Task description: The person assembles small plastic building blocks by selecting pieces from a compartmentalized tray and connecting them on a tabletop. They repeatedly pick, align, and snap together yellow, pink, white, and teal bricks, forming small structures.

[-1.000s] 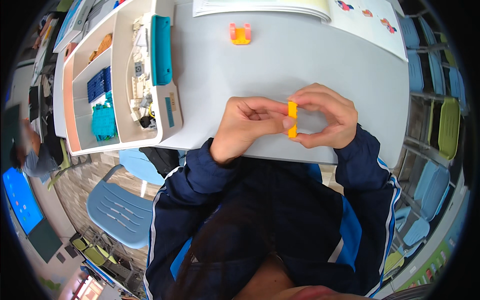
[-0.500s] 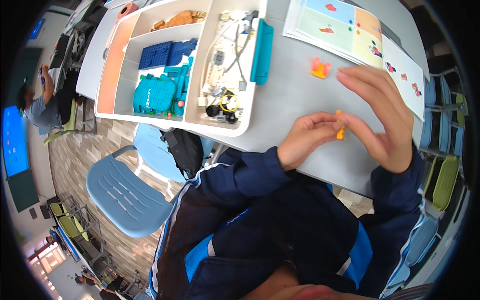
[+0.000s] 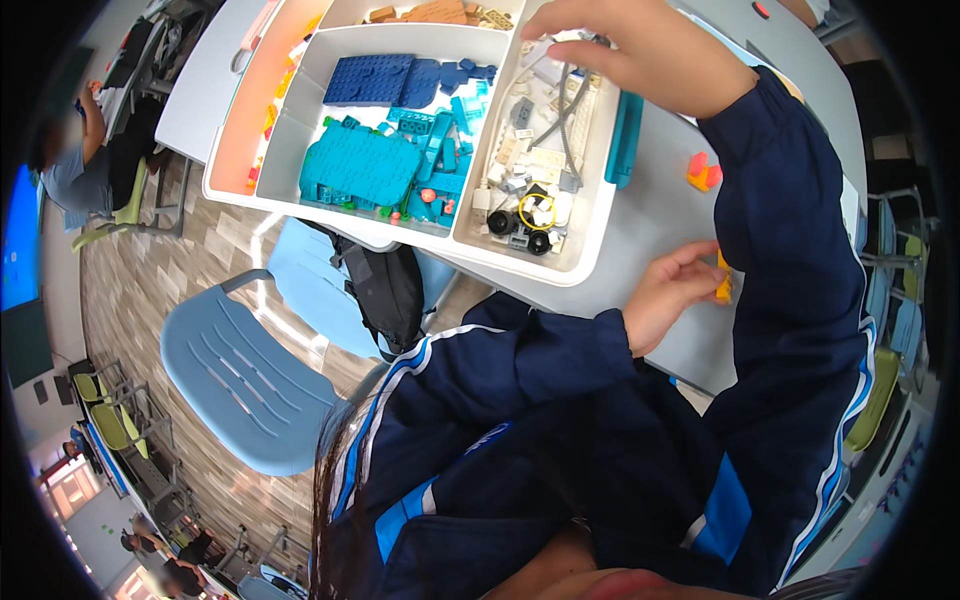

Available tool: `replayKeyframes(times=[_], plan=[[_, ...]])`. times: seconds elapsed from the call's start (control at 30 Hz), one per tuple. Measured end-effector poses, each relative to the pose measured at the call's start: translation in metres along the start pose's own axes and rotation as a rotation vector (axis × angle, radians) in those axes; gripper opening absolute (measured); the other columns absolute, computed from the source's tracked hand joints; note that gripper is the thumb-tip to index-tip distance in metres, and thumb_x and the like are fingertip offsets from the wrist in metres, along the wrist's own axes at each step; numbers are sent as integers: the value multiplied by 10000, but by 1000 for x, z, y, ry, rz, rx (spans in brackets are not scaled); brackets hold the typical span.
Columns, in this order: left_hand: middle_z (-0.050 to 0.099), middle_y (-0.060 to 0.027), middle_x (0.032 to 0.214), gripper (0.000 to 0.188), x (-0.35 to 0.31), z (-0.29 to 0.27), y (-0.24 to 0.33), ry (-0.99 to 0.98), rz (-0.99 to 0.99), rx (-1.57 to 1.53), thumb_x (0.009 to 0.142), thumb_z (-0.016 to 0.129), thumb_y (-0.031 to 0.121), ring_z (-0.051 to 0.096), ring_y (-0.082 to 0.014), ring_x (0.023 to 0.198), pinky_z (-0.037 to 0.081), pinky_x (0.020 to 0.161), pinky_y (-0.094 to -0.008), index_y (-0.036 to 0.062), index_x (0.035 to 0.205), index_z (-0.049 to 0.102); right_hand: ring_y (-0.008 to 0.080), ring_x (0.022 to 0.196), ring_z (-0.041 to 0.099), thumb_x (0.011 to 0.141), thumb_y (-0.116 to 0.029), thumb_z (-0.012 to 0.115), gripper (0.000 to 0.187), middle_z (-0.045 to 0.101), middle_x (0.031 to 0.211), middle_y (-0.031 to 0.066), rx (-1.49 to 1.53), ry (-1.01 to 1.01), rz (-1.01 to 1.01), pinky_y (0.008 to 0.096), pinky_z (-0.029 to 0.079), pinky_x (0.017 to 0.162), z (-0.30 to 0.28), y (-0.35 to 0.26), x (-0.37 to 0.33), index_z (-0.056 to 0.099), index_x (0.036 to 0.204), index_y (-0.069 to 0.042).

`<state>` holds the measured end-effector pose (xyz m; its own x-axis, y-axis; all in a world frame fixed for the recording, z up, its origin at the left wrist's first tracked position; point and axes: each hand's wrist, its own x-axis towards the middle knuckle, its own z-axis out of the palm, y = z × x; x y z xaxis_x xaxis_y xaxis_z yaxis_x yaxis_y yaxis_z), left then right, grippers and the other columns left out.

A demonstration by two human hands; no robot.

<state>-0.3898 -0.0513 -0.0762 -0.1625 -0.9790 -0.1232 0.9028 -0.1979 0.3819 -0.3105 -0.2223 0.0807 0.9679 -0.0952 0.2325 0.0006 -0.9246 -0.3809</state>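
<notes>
My left hand (image 3: 672, 292) is closed on a small yellow-orange toy brick (image 3: 723, 280) by the table's near edge, fingertips pinching it; my right sleeve stands close beside it. My right hand (image 3: 625, 45) hangs over the upper part of the sorting box's right compartment, thumb and fingers apart, and no piece shows in it. Under and below it lie white and grey bricks (image 3: 545, 160), grey tubes, black wheels and a yellow ring. A small red-and-orange brick assembly (image 3: 703, 172) rests on the table left of my right forearm.
The white sorting box (image 3: 590, 262) has a teal clip (image 3: 625, 140) on its right side. Other compartments hold teal bricks (image 3: 360, 165), dark blue bricks (image 3: 370, 80) and orange ones. My right arm covers most of the booklet. A blue chair (image 3: 250, 380) and black bag (image 3: 385, 290) stand left.
My right hand has left the yellow-orange brick and moved up and left over the box. My left hand still holds the brick. The view has shifted, placing the box further right.
</notes>
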Motion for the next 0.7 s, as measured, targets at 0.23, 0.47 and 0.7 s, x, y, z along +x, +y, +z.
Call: replayKeyframes(times=[0.23,0.47,0.7], plan=[[625,-75,1210,432,-1,-8,-9,10,24,-217,904,489,-23,600,-183,1111,464,965,-344,18,1331,535,358,781,647,821,-27,648,112,665,842,185,6,-156,-171,394,528,717,40,-27,46,665,919,24],[581,-93,1326,438,-8,-4,-6,174,140,-473,935,444,51,558,-228,1241,422,1065,-387,27,1371,474,306,996,659,780,-42,736,224,689,938,131,-220,-259,-22,408,525,853,98,-33,74,715,1000,-82],[589,-70,1310,421,-6,0,-6,177,148,-434,958,466,81,575,-186,1190,434,1030,-347,51,1377,481,329,879,674,751,12,709,241,665,907,137,-151,-163,-22,408,530,778,98,-20,66,678,983,-44]])
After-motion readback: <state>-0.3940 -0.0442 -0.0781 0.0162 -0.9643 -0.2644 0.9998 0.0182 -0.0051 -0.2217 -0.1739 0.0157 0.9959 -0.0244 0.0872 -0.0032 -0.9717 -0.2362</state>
